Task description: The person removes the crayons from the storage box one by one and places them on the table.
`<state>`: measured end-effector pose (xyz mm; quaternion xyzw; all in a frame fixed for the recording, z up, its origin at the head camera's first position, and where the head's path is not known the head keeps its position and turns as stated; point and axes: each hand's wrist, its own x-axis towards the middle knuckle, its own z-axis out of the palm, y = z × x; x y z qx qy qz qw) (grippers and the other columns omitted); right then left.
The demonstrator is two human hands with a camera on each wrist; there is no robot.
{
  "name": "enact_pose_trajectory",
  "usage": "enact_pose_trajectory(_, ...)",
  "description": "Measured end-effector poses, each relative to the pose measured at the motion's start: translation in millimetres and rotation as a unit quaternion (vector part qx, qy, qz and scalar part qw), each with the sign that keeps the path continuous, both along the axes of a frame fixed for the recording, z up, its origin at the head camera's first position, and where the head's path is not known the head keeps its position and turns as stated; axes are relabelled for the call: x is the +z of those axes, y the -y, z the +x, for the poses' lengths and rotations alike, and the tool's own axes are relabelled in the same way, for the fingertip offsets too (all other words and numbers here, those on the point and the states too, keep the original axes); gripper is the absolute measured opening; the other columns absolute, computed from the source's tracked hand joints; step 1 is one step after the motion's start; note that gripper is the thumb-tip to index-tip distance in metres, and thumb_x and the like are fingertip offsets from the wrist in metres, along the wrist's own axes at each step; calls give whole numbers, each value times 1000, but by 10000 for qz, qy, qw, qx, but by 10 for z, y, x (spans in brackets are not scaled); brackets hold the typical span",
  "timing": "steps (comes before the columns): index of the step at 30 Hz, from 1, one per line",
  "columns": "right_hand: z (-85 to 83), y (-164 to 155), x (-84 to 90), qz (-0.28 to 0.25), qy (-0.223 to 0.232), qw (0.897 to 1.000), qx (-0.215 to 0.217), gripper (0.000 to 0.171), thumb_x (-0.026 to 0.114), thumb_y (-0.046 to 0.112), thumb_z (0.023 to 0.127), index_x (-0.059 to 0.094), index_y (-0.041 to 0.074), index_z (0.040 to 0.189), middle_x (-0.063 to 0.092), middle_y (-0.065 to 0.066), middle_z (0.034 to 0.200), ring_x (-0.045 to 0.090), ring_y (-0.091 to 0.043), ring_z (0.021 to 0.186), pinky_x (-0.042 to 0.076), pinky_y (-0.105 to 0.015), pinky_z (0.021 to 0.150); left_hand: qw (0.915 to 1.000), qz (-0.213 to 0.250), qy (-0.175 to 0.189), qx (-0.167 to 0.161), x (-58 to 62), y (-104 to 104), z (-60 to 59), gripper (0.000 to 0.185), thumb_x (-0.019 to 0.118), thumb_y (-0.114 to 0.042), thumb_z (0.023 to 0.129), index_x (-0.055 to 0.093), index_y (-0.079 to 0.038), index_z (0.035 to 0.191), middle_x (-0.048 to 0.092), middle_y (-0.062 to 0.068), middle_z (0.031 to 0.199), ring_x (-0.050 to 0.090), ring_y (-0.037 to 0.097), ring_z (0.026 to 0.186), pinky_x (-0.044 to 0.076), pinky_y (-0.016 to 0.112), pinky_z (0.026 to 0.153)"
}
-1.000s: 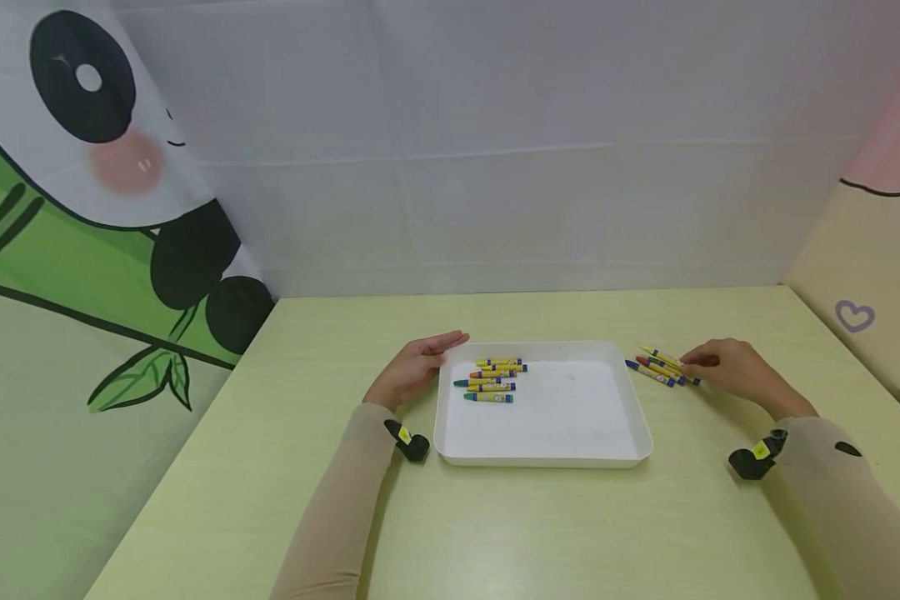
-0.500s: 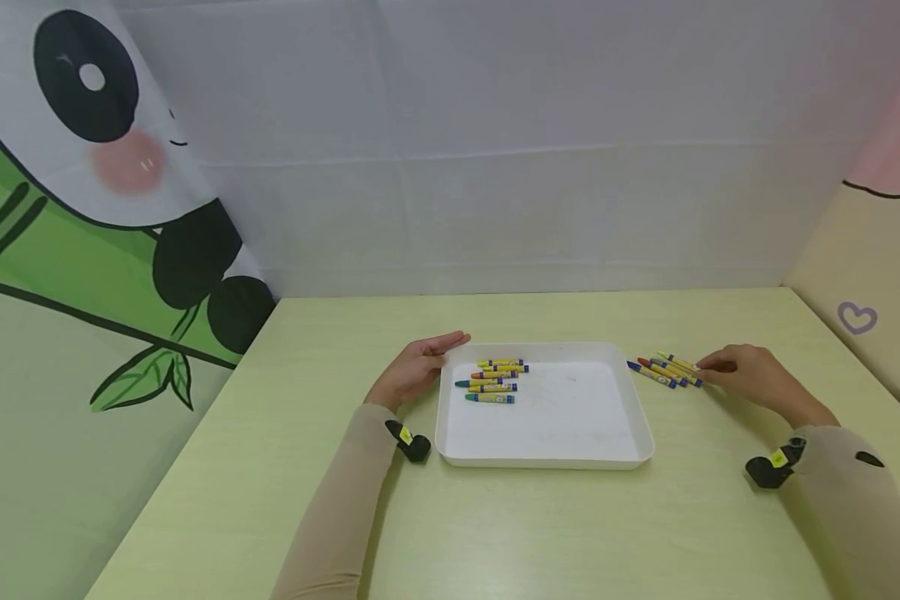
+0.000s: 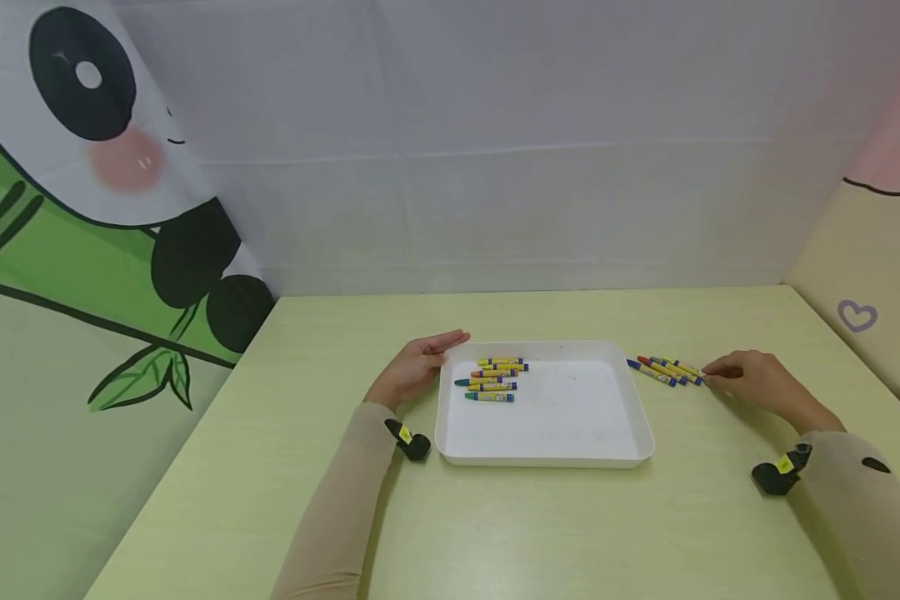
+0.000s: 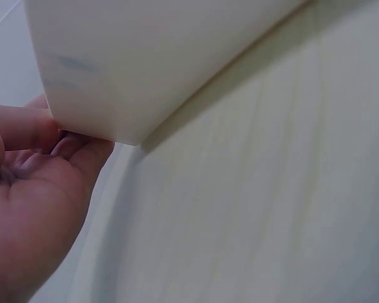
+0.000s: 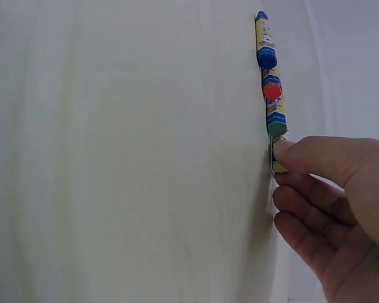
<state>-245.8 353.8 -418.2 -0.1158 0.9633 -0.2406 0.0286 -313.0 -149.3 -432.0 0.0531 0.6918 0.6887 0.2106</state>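
Observation:
My left hand [image 3: 412,369] grips the far left corner of a shallow white tray [image 3: 544,461], thumb against the rim; the left wrist view shows the tray wall [image 4: 114,82] between thumb and fingers. Several crayons in yellow wrappers lie in the tray's left part, among them an orange crayon [image 3: 493,374] and a green crayon [image 3: 489,397]. Right of the tray, my right hand [image 3: 757,383] pinches the near end of a yellow crayon [image 3: 682,367] between thumb and forefinger. Beside it lie a blue crayon [image 3: 651,373], a red crayon [image 3: 660,369] and a green crayon [image 5: 276,120], roughly side by side.
A pale wooden table [image 3: 495,533] carries everything. White cloth [image 3: 510,217] hangs behind its back edge, with a cartoon-printed panel [image 3: 105,250] at the left and a cream panel [image 3: 870,267] at the right. Small black cameras sit on both wrists.
My right hand has drawn back to the right and slightly toward me. The yellow crayon has shifted the same way, closer in line with its neighbours. My left hand and the tray stay put.

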Motion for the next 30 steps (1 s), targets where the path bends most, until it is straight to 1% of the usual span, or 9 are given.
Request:
enact_pose_trajectory(4, -6, -2, 3, 39, 6, 10000, -27, 28, 65, 18, 91, 70, -5, 106, 69, -21, 98, 63, -31, 88, 51, -36, 71, 10000, 24, -1, 9, -11, 9, -3, 48, 36, 5, 99, 47, -12, 143, 46, -1, 148, 33, 16, 143, 29, 38, 116)
enact_pose_trajectory(12, -10, -1, 9, 29, 163, 9998, -70, 29, 65, 20, 92, 70, -4, 107, 69, -19, 99, 63, -28, 89, 50, -34, 71, 10000, 94, -15, 13, -32, 14, 6, 49, 36, 6, 99, 46, -11, 143, 46, 1, 148, 33, 17, 143, 29, 39, 116)
enact_pose_trajectory(17, -16, -8, 17, 0, 232, 9997, -30, 31, 65, 20, 91, 68, -5, 110, 70, -18, 100, 63, -26, 89, 50, -32, 70, 9997, 138, -123, -130, -28, 18, 10, 50, 35, 7, 99, 43, -10, 145, 43, 4, 151, 32, 18, 143, 29, 39, 116)
enact_pose_trajectory(20, -22, -8, 21, 2, 242, 9997, 4, 31, 64, 19, 91, 68, -6, 111, 69, -19, 100, 63, -26, 88, 50, -32, 70, 9994, 144, -196, -227, -22, 25, 10, 50, 34, 6, 99, 40, -8, 147, 40, 5, 152, 30, 20, 144, 29, 40, 116)
enact_pose_trajectory(23, -26, 4, 33, 36, 240, 9997, -23, 31, 64, 19, 91, 68, -5, 111, 69, -18, 100, 63, -26, 89, 51, -32, 71, 9993, 144, -198, -266, -11, 28, 12, 50, 34, 6, 100, 39, -8, 147, 39, 5, 153, 30, 20, 144, 29, 40, 116)
enact_pose_trajectory(30, -35, 42, 96, -33, 233, 9997, 50, 31, 65, 15, 90, 66, -7, 112, 68, -16, 97, 60, -20, 85, 49, -28, 67, 9994, 118, -184, -266, -3, 25, 12, 50, 34, 7, 99, 39, -8, 147, 39, 6, 153, 30, 19, 144, 29, 40, 116)
